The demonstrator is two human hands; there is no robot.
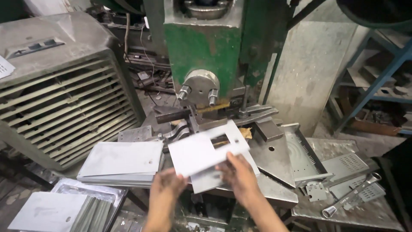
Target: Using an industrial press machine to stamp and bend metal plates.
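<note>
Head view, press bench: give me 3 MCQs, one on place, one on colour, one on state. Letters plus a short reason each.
1. Where does the spanner lie?
A. On the tray at the right of the bench
B. On top of the louvred cooler
C. In the left hand

2. What colour is the press body above the die?
A. Blue
B. Green
C. Yellow

3. What state is the sheet metal plate in?
A. Lying flat on the stack
B. Leaning upright against the cooler
C. Lifted, held by both hands

Answers:
1 A, it rests among perforated parts on the right tray.
2 B, worn green paint covers the casting.
3 C, the left hand and right hand grip its near edge, and its rectangular cutout shows above the bench, clear of the stack of blanks.
</note>
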